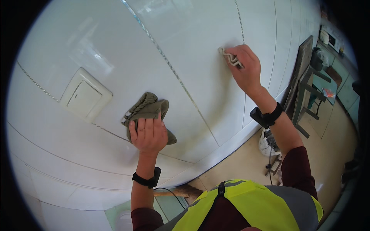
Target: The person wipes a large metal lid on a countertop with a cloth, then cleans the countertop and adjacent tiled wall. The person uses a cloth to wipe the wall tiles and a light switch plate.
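Observation:
My left hand (150, 134) presses an olive-green cloth (147, 105) flat against a white tiled wall (190, 37), its fingers spread over the bunched fabric. To the left of that cloth is a white wall switch (85, 93) with a single rocker in a square frame. Higher up and to the right, my right hand (247, 68) pinches a crumpled pale grey-beige cloth (231, 57) against the tile. Part of this smaller cloth is hidden inside the fist. Silvery twisted-pattern lines (179, 79) mark some of the tile joints.
Below the wall's edge at right stand a dark wooden frame or stool (306, 89), a dark bucket (317, 59) and a microwave (332, 39) on a counter. A white bag (267, 143) and a cable (270, 170) lie on the beige floor. A broom head (185, 192) shows near my body.

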A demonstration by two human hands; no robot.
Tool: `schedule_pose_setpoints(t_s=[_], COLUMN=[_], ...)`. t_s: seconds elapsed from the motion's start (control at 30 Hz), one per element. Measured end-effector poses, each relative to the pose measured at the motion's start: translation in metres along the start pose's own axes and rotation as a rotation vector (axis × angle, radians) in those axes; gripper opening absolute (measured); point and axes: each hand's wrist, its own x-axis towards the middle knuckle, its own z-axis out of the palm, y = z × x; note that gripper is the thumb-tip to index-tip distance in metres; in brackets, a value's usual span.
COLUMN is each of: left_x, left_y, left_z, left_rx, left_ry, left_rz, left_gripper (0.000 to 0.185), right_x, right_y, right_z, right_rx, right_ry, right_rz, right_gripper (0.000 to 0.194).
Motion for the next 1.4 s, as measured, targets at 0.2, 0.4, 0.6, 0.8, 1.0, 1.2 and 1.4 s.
schedule_pose_setpoints(t_s=[0.2, 0.4, 0.6, 0.8, 1.0, 1.2, 1.4], left_x=[0.001, 0.002, 0.0, 0.001, 0.003, 0.002, 0.001], left_y=[0.0, 0.0, 0.0, 0.0, 0.0, -0.001, -0.001], left_z=[-0.001, -0.001, 0.0, 0.0, -0.001, 0.001, 0.001], left_rx=[0.015, 0.013, 0.016, -0.008, 0.008, 0.001, -0.007], left_ry=[-0.007, 0.013, -0.002, 0.005, -0.005, 0.014, 0.0], left_rz=[0.014, 0.015, 0.016, 0.02, 0.018, 0.024, 0.015], left_gripper=[0.038, 0.039, 0.039, 0.038, 0.038, 0.038, 0.038], right_x=[0.003, 0.005, -0.001, 0.009, -0.036, -0.068, -0.079], right_y=[0.005, 0.004, 0.002, 0.0, -0.002, -0.022, -0.046], right_z=[-0.001, -0.004, -0.002, -0.003, 0.006, 0.016, 0.018], right_rx=[-0.109, -0.128, -0.064, -0.124, 0.009, -0.1, 0.074], right_ry=[0.119, 0.055, -0.01, 0.189, -0.065, 0.199, -0.117], right_rz=[0.26, 0.105, -0.036, 0.237, 0.089, 0.445, 0.127], right_gripper=[0.014, 0.017, 0.019, 0.013, 0.019, 0.018, 0.031])
